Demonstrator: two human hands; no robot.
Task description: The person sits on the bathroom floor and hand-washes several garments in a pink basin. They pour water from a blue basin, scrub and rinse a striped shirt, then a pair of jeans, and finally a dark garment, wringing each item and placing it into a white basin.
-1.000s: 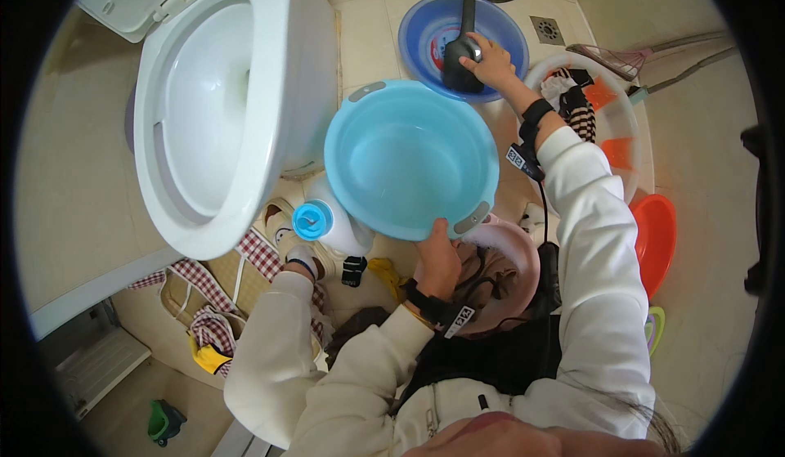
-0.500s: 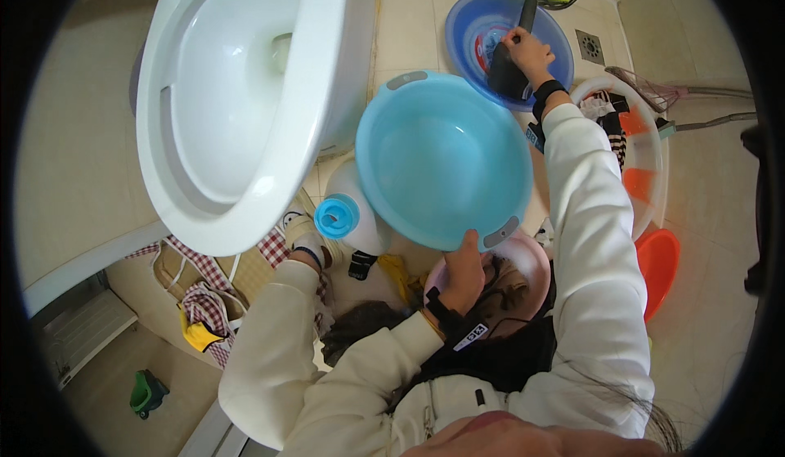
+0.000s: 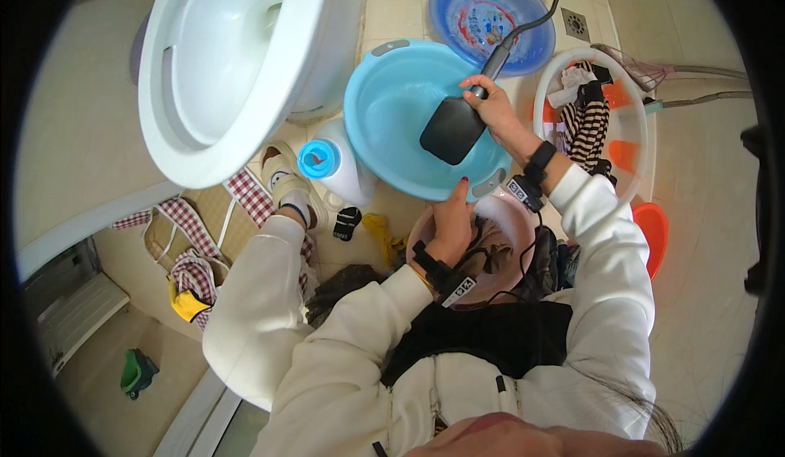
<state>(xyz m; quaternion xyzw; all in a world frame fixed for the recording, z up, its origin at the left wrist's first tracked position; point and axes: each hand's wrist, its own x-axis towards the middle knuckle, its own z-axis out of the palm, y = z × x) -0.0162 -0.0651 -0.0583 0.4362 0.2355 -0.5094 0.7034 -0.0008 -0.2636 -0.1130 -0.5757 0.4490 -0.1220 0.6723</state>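
Note:
My right hand [image 3: 496, 114] is closed around the handle of a black square shower head [image 3: 454, 130] with a dark hose. The shower head hangs over the light blue basin [image 3: 378, 118], its broad back facing up. At the basin's near edge, my left hand [image 3: 452, 228] grips the rim, thumb on top and the other fingers mostly hidden. Below that hand sits a pink basin [image 3: 501, 279] holding white foam and dark brown cloth. Just beyond the light blue basin stands a darker blue basin [image 3: 446, 7] with a red and blue pattern on its bottom.
A white toilet [image 3: 304, 73] rises at the left. Beside the light blue basin stands a white bottle [image 3: 353, 171] with a blue cap. To the right are a white-and-orange tub [image 3: 639, 122] of clothes, a red basin [image 3: 652, 236] and a floor drain [image 3: 575, 24]. A black sock [image 3: 347, 223] lies near my foot.
My right hand has brought the shower head from the darker blue basin back over the light blue one. My left hand keeps its grip on the rim. The whole view has shifted slightly.

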